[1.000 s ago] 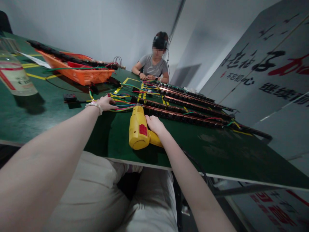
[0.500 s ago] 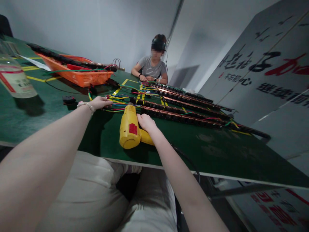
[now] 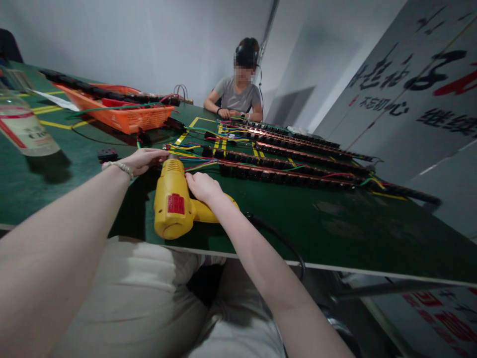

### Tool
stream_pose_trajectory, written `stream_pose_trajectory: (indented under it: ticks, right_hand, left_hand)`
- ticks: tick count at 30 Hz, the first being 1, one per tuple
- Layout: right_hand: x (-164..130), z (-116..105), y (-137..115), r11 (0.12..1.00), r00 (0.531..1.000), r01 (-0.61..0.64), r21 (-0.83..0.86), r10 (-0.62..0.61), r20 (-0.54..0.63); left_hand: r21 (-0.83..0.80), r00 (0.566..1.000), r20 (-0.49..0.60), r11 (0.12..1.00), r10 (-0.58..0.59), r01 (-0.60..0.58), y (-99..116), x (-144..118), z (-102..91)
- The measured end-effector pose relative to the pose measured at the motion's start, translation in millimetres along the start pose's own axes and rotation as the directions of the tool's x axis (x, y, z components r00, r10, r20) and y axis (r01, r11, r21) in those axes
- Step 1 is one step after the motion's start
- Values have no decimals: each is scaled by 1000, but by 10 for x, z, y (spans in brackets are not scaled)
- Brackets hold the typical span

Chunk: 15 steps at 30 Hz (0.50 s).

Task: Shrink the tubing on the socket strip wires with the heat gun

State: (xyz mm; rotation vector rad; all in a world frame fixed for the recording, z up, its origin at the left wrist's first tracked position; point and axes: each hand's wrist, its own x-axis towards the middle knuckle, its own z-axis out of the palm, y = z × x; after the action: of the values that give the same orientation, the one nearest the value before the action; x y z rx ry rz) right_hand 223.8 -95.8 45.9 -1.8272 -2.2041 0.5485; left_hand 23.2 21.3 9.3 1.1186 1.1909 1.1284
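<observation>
A yellow heat gun (image 3: 174, 196) with a red label lies across the near part of the table, its nozzle pointing away from me at a bundle of coloured wires (image 3: 197, 161). My right hand (image 3: 203, 186) is closed around the gun near where body and handle meet; the fingers on the far side are partly hidden. Just left of the nozzle, my left hand (image 3: 143, 160) pinches the wire ends. Its fingertips are partly covered by the gun. From the wires, long dark strips with copper edges (image 3: 283, 176) run off to the right.
An orange basket (image 3: 137, 122) with a dark strip across it stands at the back left. Farther left is a labelled bottle (image 3: 28, 127). A black connector block (image 3: 107, 154) sits near my left wrist. A black cord (image 3: 279, 233) trails over the table edge. Across the table sits a person (image 3: 238, 94).
The heat gun has moved left in my right hand, bringing its nozzle close to my left fingertips. My left hand has shifted slightly left. The whole view has tilted a little.
</observation>
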Motion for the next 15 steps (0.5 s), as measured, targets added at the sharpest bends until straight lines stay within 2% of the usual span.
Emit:
stream_pose_trajectory:
  ticks: [11, 15]
  right_hand:
    - [141, -2, 106, 1000, 998, 25, 6, -25, 55]
    - [167, -28, 217, 1000, 999, -16, 12, 15, 41]
  left_hand:
    - [23, 998, -53, 999, -32, 33, 90, -92, 2]
    - [-6, 1000, -21, 1000, -13, 13, 42, -45, -47]
